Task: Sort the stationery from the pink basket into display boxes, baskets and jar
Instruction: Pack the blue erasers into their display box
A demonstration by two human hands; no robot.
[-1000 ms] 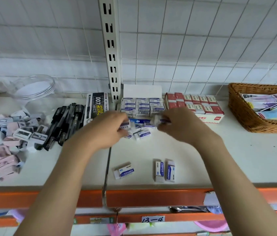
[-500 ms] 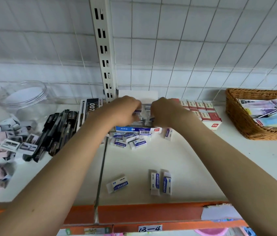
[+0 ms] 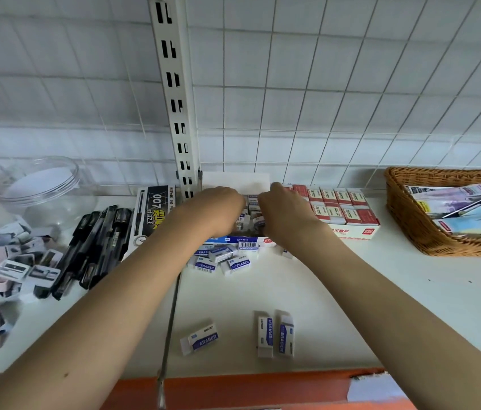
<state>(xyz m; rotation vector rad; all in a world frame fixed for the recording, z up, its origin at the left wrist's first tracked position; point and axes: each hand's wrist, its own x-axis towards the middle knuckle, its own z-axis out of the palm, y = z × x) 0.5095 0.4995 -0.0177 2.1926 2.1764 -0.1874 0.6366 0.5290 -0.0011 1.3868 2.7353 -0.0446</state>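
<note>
My left hand [image 3: 215,211] and my right hand [image 3: 285,214] reach side by side into the blue-and-white eraser display box [image 3: 242,239] at the back of the shelf. Their fingers press on white erasers inside it, and the fingertips are hidden among them. Several loose blue-label erasers [image 3: 221,258] lie just in front of the box. Three more erasers [image 3: 274,335] rest near the front edge of the shelf.
A red eraser display box [image 3: 348,214] stands right of my hands. A wicker basket [image 3: 410,220] with packets sits far right. Black pens [image 3: 97,241], a black pen box [image 3: 153,214], a clear jar [image 3: 41,187] and a heap of sharpeners [image 3: 5,267] lie left.
Both hands moved from the loose erasers in front of the box up and back into the box. The camera tipped upward a little.
</note>
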